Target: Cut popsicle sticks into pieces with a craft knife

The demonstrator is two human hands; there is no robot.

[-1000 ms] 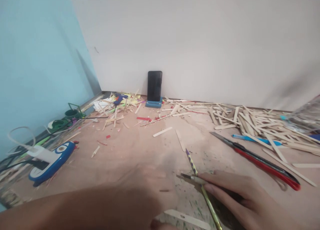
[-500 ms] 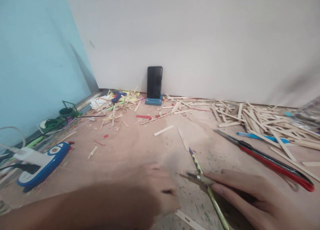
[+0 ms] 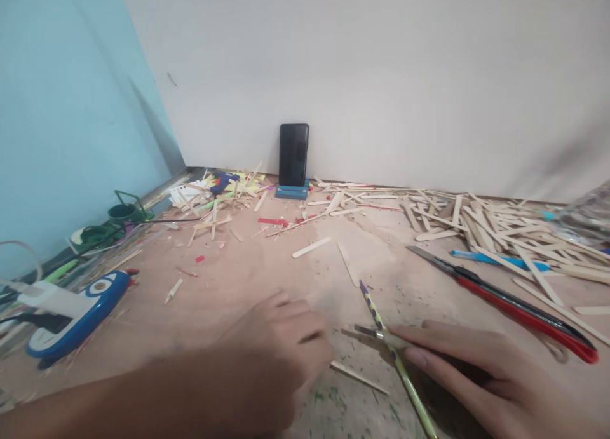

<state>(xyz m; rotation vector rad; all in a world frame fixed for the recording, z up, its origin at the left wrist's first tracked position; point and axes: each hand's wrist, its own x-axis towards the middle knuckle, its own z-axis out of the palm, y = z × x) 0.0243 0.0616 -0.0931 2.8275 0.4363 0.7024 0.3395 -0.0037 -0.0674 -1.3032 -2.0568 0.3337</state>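
My left hand (image 3: 271, 353) is low at the front centre, fingers curled onto the end of a flat wooden stick (image 3: 358, 377) that lies on the brown table (image 3: 238, 280). My right hand (image 3: 469, 375) rests on the table at the front right. It grips a small cutter (image 3: 376, 336) whose metal tip points left, towards the stick. A yellow and purple pencil (image 3: 388, 347) lies under the cutter and runs from the centre down to the bottom edge.
Red and black scissors (image 3: 509, 305) lie to the right. Behind them are a blue pen (image 3: 495, 260) and a heap of wooden sticks (image 3: 486, 226). A black phone (image 3: 293, 154) leans on the wall. A blue and white power strip (image 3: 71, 315) sits left.
My left hand has slid forward and right, and the stick under it now lies further up the table, close to the cutter tip. The right hand has barely moved.
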